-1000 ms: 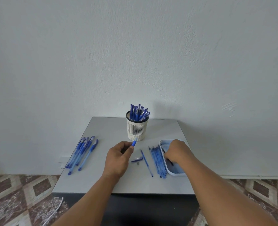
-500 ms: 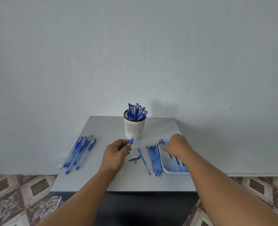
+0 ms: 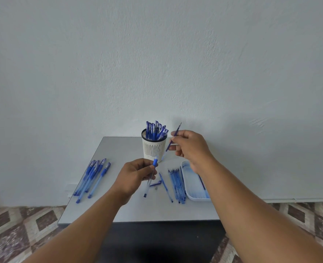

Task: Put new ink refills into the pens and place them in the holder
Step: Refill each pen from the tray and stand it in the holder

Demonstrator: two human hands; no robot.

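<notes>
My left hand (image 3: 134,175) grips a clear pen barrel (image 3: 150,177) with a blue grip section, held upright over the table's middle. My right hand (image 3: 192,147) pinches a thin blue ink refill (image 3: 171,142), raised and tilted just right of the holder. The white slotted holder (image 3: 154,149) stands at the back centre with several blue capped pens in it. A row of refills (image 3: 176,185) lies between my hands. A pen cap and a small metal tip (image 3: 156,185) lie under my left hand.
Several blue pens (image 3: 93,177) lie in a group on the left of the grey table (image 3: 138,209). A white tray (image 3: 192,185) sits at the right edge with a dark refill in it. A white wall rises behind; patterned floor lies below.
My right hand has come up out of the tray with a refill and moved toward the holder. My left hand has turned the pen barrel more upright.
</notes>
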